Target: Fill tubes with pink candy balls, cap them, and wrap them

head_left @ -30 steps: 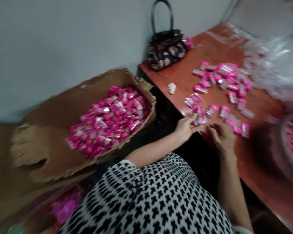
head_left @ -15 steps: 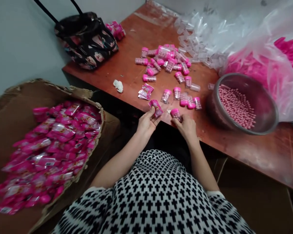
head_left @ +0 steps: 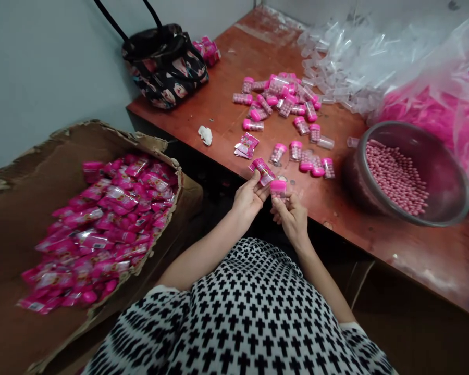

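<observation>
My left hand [head_left: 250,200] pinches a pink printed sleeve [head_left: 263,171] between thumb and fingers, just off the table's front edge. Close beside it, my right hand [head_left: 292,216] grips a small clear jar with a pink cap [head_left: 278,189], cap upward, pink beads inside. My fingers cover the jar's lower part. On the table beyond my left hand lies a small stack of flat pink sleeves [head_left: 247,146]. Several capped jars of beads [head_left: 296,150] stand or lie just past my hands, with a larger heap of jars [head_left: 285,96] behind them.
At right stands a grey bowl [head_left: 445,208] of pink beads. Behind it are a clear bag of pink pieces [head_left: 426,112] and a pile of clear empty tubes [head_left: 336,67]. A flowered bag [head_left: 166,67] sits far left; below, a cardboard box [head_left: 35,156] holds many wrapped pink jars [head_left: 109,224].
My right hand has lifted the jar off the table's edge and brought it left, up to the sleeve in my left hand. The view has shifted slightly left.
</observation>
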Motion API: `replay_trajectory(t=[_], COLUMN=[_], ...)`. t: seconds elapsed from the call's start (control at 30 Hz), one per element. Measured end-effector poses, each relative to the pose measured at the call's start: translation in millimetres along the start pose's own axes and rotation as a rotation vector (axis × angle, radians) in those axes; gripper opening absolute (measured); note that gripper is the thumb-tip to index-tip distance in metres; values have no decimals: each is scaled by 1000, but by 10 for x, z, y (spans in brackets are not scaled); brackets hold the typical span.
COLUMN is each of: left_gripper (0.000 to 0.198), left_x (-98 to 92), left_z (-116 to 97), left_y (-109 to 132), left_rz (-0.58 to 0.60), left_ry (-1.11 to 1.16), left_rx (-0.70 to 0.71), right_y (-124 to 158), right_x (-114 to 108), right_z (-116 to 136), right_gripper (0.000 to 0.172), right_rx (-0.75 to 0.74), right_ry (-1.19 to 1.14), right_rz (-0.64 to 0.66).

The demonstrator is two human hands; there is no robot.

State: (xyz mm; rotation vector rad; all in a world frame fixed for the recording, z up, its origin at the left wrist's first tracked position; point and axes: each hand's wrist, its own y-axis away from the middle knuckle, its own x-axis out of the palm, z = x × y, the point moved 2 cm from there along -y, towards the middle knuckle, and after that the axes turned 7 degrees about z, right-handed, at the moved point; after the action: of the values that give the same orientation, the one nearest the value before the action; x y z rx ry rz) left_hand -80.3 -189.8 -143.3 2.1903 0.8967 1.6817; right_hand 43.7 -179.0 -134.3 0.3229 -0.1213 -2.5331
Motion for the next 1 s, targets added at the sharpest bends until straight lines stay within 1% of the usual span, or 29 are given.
replay_trajectory(t=[0.13,0.27,0.4,0.53,0.67,0.83,0.9,1.0], left_gripper=[13,11,12,18,24,33,35,32], left_x=[32,54,62,63,88,123,124,107], left_z=[6,1,23,21,-22,-46,-35,-15], left_y=[20,25,40,57,61,72,70,54], left_rz=[0,5,55,98,211,311,324,321], left_ry=[11,11,-25,-135,-278,-424,-459,-494], left_rx=[-21,-28,-1,64,77,72,63,25], right_y=[-49,-59,-80,-110,-129,-127,-126,-132], right_x=[-4,3,11,10,12,14,13,-5], right_z=[-1,17,12,-11,-41,-88,-103,-108], right_gripper=[34,33,34,33,32,32,33,32], right_rx=[43,45,44,44,46,-5,-25,-42], right_ry=[-60,-142,-155,-156,-200,-183,-168,-158], right_rz=[20,32,30,60,118,58,46,36])
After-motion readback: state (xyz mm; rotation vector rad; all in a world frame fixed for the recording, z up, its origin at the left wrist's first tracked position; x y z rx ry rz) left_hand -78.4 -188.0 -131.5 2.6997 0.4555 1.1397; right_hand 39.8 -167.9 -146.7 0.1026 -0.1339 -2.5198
